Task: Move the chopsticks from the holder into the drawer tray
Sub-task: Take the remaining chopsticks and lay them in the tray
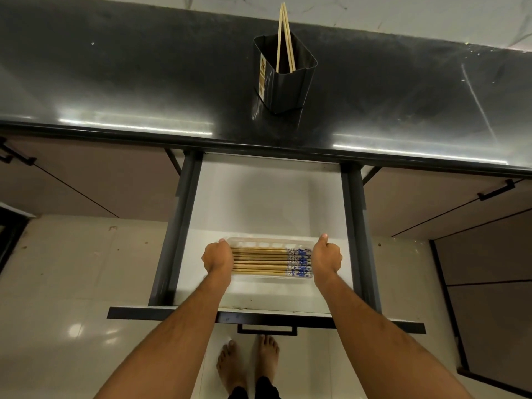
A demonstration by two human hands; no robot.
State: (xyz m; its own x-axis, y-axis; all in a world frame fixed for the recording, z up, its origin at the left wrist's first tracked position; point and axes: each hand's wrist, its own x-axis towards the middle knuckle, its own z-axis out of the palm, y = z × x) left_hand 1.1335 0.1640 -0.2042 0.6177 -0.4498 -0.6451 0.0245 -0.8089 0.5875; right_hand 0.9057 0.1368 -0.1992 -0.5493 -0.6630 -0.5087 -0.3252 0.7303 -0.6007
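Observation:
A clear plastic tray [270, 242] lies across the front part of the open white drawer [259, 197]. Several wooden chopsticks [259, 260] with blue-patterned ends lie side by side in it, ends pointing left and right. My left hand [218, 259] grips the tray's left end, and my right hand [326, 259] grips its right end, thumbs up along the far corners. On the black counter stands a dark square holder [283, 82] with a couple of plain chopsticks [285, 38] leaning in it.
The drawer's dark side rails [178, 226] and its front panel with a handle [266, 329] stick out toward me. Cabinet doors with black handles [496, 191] flank it. My bare feet [247, 364] stand on pale floor tiles below.

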